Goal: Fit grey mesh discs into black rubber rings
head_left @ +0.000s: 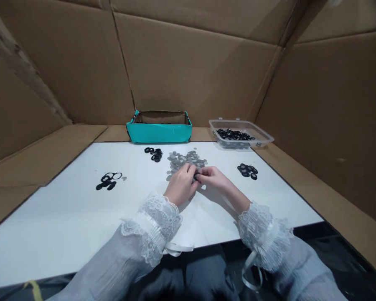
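Both my hands meet over the middle of the white table. Between their fingertips is a small black ring (196,177), partly covered by the fingers. My left hand (182,182) curls around its left side, and my right hand (213,177) pinches it from the right. Just beyond my fingers spreads a heap of small grey discs (188,158). Further right lies a cluster of black rings with grey centres (247,170). A small group of black rings (155,154) sits behind and left of my hands.
At the back stand a turquoise fabric box (159,133) and a clear plastic container (263,137) holding many black rings. Several black rings and discs (106,182) lie on the left of the white tabletop (65,225). Cardboard walls (200,62) enclose the back and sides.
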Tool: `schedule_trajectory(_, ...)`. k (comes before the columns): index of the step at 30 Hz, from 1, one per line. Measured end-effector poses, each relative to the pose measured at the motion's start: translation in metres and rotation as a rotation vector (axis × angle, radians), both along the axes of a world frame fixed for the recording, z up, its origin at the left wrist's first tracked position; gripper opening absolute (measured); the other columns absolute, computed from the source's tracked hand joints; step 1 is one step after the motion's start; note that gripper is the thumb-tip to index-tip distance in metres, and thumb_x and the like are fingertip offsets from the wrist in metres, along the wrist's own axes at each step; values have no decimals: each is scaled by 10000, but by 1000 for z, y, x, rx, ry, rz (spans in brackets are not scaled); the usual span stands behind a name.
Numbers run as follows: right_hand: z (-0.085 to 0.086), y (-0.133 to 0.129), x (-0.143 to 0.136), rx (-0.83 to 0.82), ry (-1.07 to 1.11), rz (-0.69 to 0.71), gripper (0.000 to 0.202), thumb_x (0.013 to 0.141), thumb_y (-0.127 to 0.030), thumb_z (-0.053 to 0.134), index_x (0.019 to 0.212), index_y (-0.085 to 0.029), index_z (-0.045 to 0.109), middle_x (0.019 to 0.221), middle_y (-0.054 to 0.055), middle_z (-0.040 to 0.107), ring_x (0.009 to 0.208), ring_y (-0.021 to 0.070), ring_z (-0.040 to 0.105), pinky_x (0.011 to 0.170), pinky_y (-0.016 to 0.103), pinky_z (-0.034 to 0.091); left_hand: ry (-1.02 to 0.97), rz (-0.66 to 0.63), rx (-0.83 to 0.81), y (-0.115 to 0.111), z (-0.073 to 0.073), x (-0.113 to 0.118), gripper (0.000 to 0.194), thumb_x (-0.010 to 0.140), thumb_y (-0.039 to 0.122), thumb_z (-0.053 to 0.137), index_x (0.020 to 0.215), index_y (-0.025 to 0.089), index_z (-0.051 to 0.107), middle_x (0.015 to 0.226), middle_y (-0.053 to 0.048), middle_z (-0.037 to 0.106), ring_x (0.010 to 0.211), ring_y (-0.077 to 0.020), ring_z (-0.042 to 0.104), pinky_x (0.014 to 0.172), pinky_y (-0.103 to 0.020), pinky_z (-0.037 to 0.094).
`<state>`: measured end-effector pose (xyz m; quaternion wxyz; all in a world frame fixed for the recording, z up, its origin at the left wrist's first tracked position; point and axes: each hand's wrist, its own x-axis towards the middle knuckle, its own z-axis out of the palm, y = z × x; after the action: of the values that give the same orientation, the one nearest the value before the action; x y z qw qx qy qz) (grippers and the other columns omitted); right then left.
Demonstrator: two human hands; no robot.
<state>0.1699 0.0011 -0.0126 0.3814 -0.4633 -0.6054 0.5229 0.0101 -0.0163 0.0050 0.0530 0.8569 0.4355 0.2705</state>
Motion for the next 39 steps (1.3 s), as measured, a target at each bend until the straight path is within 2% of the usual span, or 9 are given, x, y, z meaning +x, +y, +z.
schedule_trajectory(4, -3, 1, 0, 2, 14, 0, 221, 627, -348, 643, 566, -161, 541, 541, -7, 539, 519, 108, 481, 497, 237, 354, -4, -87, -7, 1, 2, -2, 233, 790, 88, 503, 999, 184, 545, 996, -76, 577, 878, -229, 619, 726, -348, 523)
schedule_trajectory(10, -1, 2, 1, -23, 7, 17, 227, 644, -355, 661, 598, -156, 562, 542, -13, 533, 513, 103, 478, 509, 238, 364, 7, 27, -3, 1, 1, 3, 120, 822, 158, 531, 942, 161, 530, 950, -94, 577, 871, -262, 616, 722, -380, 518)
schedule_trajectory(16, -3, 4, 1, -30, 52, 83, 196, 641, -333, 653, 620, -146, 597, 565, 0, 558, 554, 110, 500, 543, 245, 370, 34, -151, -27, 5, 0, -2, 193, 812, 113, 474, 978, 186, 540, 990, -74, 580, 810, -209, 622, 658, -323, 505)
schedule_trajectory(22, -1, 7, 2, -51, 32, 44, 221, 639, -327, 674, 559, -158, 556, 522, -13, 535, 511, 95, 466, 508, 234, 340, -9, 4, 42, 6, -1, -1, 119, 802, 161, 556, 913, 189, 521, 887, -63, 591, 807, -235, 609, 685, -353, 505)
schedule_trajectory(28, 1, 6, 4, -88, 63, 69, 188, 646, -315, 661, 605, -147, 587, 556, -2, 554, 534, 103, 490, 525, 239, 360, -2, -138, 29, 8, 2, -2, 204, 787, 74, 505, 951, 192, 531, 923, -60, 579, 843, -218, 605, 703, -347, 515)
schedule_trajectory(31, 3, 4, 5, -94, 82, 68, 199, 657, -326, 671, 618, -150, 588, 567, -9, 543, 536, 99, 482, 524, 236, 358, 26, -139, 59, 8, 4, -1, 199, 779, 67, 512, 940, 183, 534, 919, -67, 583, 846, -222, 604, 704, -351, 522)
schedule_trajectory(36, 5, 4, 7, -94, 129, -25, 274, 632, -389, 740, 672, -159, 596, 586, -8, 561, 577, 117, 527, 537, 236, 382, -87, -49, 80, 7, 1, 0, 181, 820, 128, 538, 993, 180, 544, 950, -81, 625, 891, -232, 619, 750, -380, 530)
schedule_trajectory(39, 6, 5, 8, -82, 177, -17, 312, 607, -411, 776, 703, -156, 623, 594, -11, 583, 565, 108, 529, 555, 241, 414, -232, -56, -20, 9, 0, 0, 194, 825, 146, 522, 1010, 180, 569, 941, -71, 653, 871, -216, 633, 752, -367, 530)
